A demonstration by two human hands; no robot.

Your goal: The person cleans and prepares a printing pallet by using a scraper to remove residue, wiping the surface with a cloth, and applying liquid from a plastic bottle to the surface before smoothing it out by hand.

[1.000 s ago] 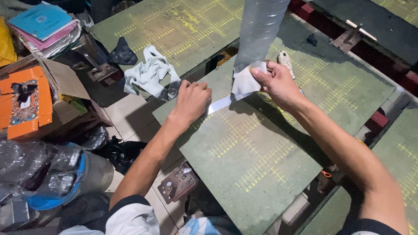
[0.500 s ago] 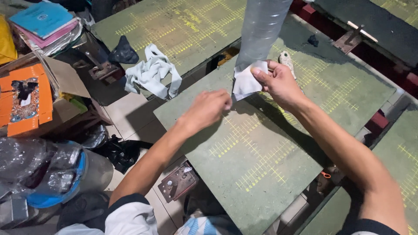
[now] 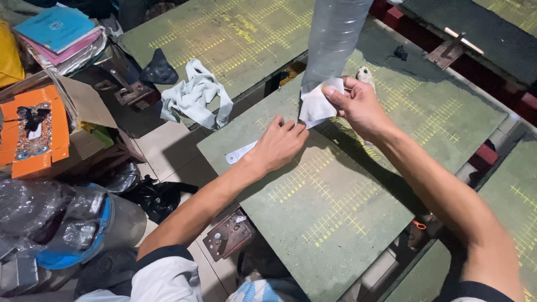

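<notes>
The top of the grey plastic-wrapped roll [image 3: 334,39] runs out of the upper edge of the view, so its length cannot be told; its foot is hidden behind the white cloth piece [image 3: 317,104]; the wrap looks thin, shiny and faintly crinkled over a round column. The right hand [image 3: 361,106] pinches the cloth piece between thumb and forefinger, the other fingers curled behind it and mostly out of sight; the cloth is soft, matte, roughly four-cornered, and hangs against the base of the roll over the green table [image 3: 335,212]. The left hand [image 3: 278,146] lies palm down on the table, fingers loosely bent and pressing on a flat white ruler-like strip [image 3: 240,152]; only the strip's rounded left end shows, the rest is under the hand, and whether the fingers grip it cannot be told. The table top is a worn, dull green board printed with yellow grid marks; a second such board [image 3: 224,33] sits beyond a gap, with a crumpled pale rag [image 3: 196,95] draped over its edge. At the left, an orange cardboard box [image 3: 33,134] and a stack of books [image 3: 59,33] are partly cut off; clear plastic bags [image 3: 39,212] blur what lies beneath them.
</notes>
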